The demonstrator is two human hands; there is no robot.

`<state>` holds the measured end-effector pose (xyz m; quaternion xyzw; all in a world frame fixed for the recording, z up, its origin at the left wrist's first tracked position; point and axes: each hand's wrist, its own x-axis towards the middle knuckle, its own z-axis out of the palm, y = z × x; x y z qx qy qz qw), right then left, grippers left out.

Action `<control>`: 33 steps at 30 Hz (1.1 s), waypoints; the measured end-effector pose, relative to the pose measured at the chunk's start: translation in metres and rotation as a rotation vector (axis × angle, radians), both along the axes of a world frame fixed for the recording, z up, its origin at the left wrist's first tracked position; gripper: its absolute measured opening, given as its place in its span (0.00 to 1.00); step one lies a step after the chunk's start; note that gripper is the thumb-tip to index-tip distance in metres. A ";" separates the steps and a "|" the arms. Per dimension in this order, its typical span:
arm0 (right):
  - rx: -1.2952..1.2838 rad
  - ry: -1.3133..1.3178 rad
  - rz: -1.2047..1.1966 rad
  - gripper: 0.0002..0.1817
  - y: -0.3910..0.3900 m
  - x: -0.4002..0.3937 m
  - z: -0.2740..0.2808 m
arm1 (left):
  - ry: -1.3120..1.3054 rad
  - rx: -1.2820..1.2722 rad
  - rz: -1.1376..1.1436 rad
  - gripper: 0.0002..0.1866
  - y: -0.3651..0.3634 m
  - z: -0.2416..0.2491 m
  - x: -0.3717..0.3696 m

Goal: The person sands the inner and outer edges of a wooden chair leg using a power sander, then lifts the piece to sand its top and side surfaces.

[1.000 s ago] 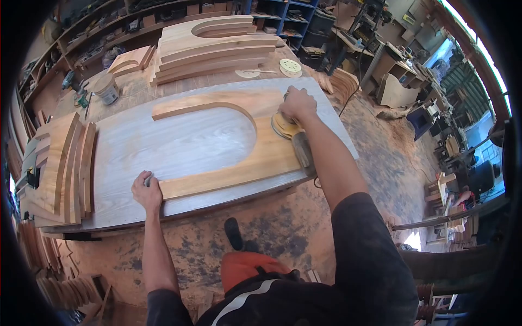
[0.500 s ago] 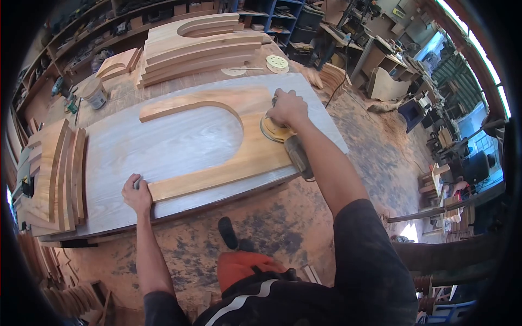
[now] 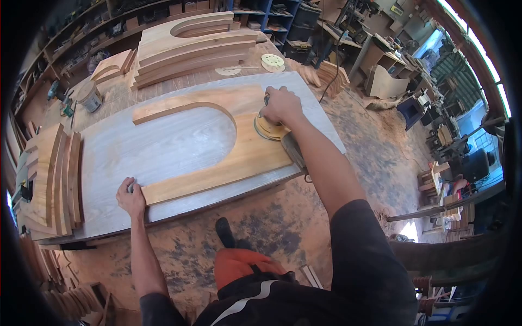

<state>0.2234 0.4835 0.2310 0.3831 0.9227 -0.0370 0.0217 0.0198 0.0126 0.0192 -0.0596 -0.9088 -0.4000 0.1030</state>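
A U-shaped wooden piece (image 3: 255, 155) lies flat on a pale grey board (image 3: 103, 157). My right hand (image 3: 283, 106) is wrapped over the top of a yellow orbital sander (image 3: 269, 128), whose disc rests on the curved right part of the wood. A dark dust canister (image 3: 293, 150) extends from the sander, partly behind my forearm. At the near left end of the wood, my left hand (image 3: 131, 196) is curled against the tip. A small grey thing (image 3: 130, 188) shows between its thumb and fingers, too small to name.
Stacked curved wooden pieces (image 3: 196, 54) stand behind the board, with more pieces (image 3: 51, 179) at its left end. A bucket (image 3: 89, 98), a cordless drill (image 3: 53, 89) and sanding discs (image 3: 272, 61) lie farther back. A cable (image 3: 338, 65) hangs at the right.
The whole view has shifted slightly, so the board and wood appear a little farther left. The sander stays on nearly the same part of the wood, and both hands keep their grip.
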 end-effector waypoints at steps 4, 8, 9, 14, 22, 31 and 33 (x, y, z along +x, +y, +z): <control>0.014 0.040 0.021 0.32 0.007 -0.013 -0.009 | 0.009 -0.005 -0.040 0.16 -0.005 -0.005 -0.005; 0.057 0.046 0.041 0.32 0.000 0.003 -0.012 | 0.008 0.001 -0.051 0.16 -0.006 -0.008 -0.005; 0.057 0.039 0.035 0.32 -0.005 0.013 -0.012 | 0.001 0.001 -0.057 0.16 -0.007 -0.009 -0.006; 0.008 -0.051 0.159 0.33 -0.028 0.057 0.000 | 0.030 0.022 -0.023 0.17 -0.005 -0.010 -0.003; 0.025 0.031 0.116 0.32 0.009 0.020 -0.008 | 0.020 -0.026 -0.038 0.17 -0.006 -0.007 -0.006; 0.029 0.011 0.136 0.31 -0.014 0.065 -0.009 | -0.001 -0.003 -0.021 0.17 -0.006 -0.005 -0.005; 0.061 0.010 0.139 0.30 -0.019 0.083 -0.008 | -0.003 0.016 -0.016 0.17 -0.006 -0.006 -0.007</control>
